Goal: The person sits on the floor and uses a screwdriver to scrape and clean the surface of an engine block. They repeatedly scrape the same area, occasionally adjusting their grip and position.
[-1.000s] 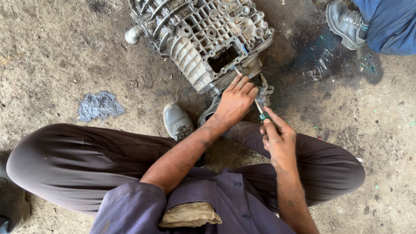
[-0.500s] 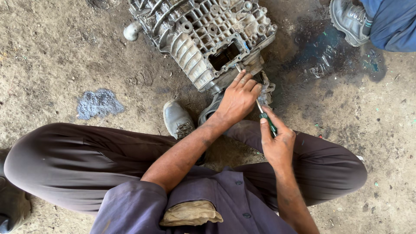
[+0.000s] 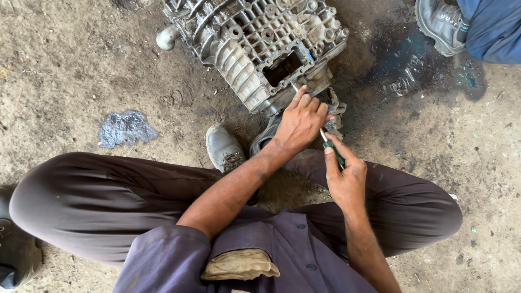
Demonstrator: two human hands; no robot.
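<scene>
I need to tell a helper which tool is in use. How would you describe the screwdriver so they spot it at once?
Start at the big grey ribbed metal casing on the dirt floor. Just below its near edge the two hands meet; the right hand grips the screwdriver. It is the only thing there with a green handle and a thin shaft.

Soft, even daylight over your view, no hard shadows, faint sheen on the metal casing (image 3: 255,49) (ribs stay crisp), sharp focus throughout, slight wide-angle bending at the edges

No packages, labels, signs or screens visible.
</scene>
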